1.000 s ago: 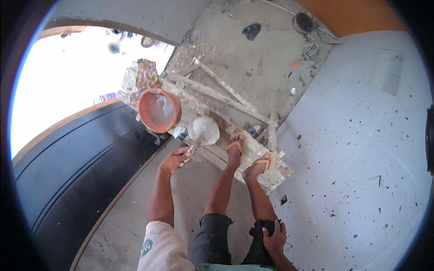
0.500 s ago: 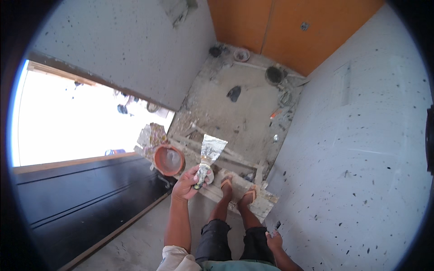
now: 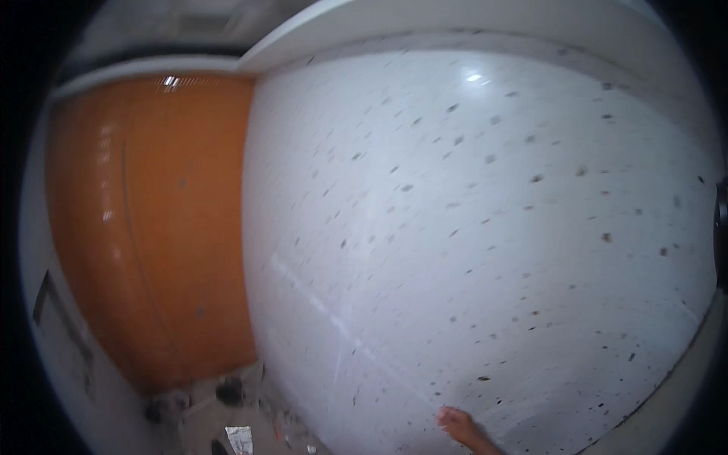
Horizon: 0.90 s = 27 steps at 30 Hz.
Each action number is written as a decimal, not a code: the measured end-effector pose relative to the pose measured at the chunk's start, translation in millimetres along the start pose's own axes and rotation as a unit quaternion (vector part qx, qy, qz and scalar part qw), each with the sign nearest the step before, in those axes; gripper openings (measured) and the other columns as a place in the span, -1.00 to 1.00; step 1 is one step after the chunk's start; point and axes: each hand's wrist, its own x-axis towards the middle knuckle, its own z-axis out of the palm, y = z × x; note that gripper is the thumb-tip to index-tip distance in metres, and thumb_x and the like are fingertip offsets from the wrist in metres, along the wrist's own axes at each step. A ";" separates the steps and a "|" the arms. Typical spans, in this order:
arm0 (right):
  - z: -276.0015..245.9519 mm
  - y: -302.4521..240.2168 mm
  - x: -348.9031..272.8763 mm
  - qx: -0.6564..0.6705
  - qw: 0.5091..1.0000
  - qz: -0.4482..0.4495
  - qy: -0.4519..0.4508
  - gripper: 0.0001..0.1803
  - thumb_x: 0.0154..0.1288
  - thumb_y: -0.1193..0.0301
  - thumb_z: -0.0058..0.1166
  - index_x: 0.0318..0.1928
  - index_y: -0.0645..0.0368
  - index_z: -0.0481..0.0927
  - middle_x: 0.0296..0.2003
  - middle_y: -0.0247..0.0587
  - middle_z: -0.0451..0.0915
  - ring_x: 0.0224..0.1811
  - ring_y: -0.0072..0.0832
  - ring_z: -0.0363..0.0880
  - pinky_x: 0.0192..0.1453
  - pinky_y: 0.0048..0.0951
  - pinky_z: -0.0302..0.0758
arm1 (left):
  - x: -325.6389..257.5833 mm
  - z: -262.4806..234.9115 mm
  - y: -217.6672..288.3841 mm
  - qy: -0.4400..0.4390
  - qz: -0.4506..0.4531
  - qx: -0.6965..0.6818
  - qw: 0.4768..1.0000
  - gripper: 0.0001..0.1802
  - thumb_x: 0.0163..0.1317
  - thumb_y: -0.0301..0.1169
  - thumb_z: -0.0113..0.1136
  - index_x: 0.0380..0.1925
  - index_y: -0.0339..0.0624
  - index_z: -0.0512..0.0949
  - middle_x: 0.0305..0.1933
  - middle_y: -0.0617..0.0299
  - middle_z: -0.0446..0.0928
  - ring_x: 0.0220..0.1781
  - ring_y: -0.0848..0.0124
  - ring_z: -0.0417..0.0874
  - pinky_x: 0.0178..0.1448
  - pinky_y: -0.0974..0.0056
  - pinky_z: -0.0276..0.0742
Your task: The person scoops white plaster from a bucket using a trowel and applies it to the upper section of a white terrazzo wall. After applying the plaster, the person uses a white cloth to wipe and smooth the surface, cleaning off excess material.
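Note:
My right hand (image 3: 461,427) shows at the bottom edge, pressed flat against a white speckled wall (image 3: 485,227), holding nothing. My left hand is out of view. Low at the bottom left, a pale grey flat blade (image 3: 240,439) pokes into the picture; what holds it is hidden. The view is blurred.
An orange door (image 3: 152,220) fills the left side, meeting the white wall at a corner. Dark small objects (image 3: 227,392) lie on the dusty floor at the door's foot. A white ceiling edge (image 3: 425,23) runs along the top.
The view has swung up from the floor to the wall and door. My legs, the orange bucket and my left hand with the trowel have dropped out of the picture.

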 end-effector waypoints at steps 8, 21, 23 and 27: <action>-137.5 -158.3 -5.0 0.038 0.855 -0.220 0.468 -0.81 0.31 0.45 -0.01 -0.38 0.32 0.57 -0.59 -0.27 0.56 -0.56 -0.59 0.50 -0.44 -0.52 0.46 | 99.7 225.0 68.2 -0.114 0.221 0.132 0.960 -0.68 0.27 -0.35 0.14 -0.02 -0.24 0.52 -0.45 0.30 0.46 -0.48 0.45 0.49 -0.40 0.31 0.43; -174.7 -180.1 -16.7 -0.020 0.882 -0.152 0.445 -0.59 0.37 0.24 0.02 -0.54 0.30 0.57 -0.66 -0.14 0.58 -0.68 -0.46 0.55 -0.55 -0.46 0.54 | 96.9 683.7 138.6 -0.272 0.713 0.307 0.568 -0.53 0.32 -0.52 -0.03 0.25 -0.12 0.33 0.00 -0.14 0.39 -0.01 0.12 0.51 0.07 0.18 0.48; -173.7 -183.5 -18.0 -0.047 0.868 -0.176 0.462 -0.53 0.36 0.20 0.05 -0.62 0.27 0.57 -0.71 -0.17 0.57 -0.72 -0.48 0.53 -0.59 -0.48 0.53 | 101.4 724.3 145.7 -0.242 0.710 0.325 0.575 -0.53 0.31 -0.50 -0.02 0.24 -0.12 0.35 0.01 -0.16 0.40 0.02 0.07 0.52 0.10 0.15 0.47; -176.1 -182.6 -14.0 -0.032 0.865 -0.164 0.472 -0.53 0.36 0.23 0.05 -0.63 0.29 0.55 -0.71 -0.19 0.56 -0.71 -0.51 0.53 -0.60 -0.50 0.52 | 114.3 784.8 149.6 -0.240 0.712 0.310 0.582 -0.54 0.29 -0.50 -0.02 0.22 -0.14 0.38 -0.02 -0.16 0.42 0.00 0.05 0.52 0.09 0.13 0.47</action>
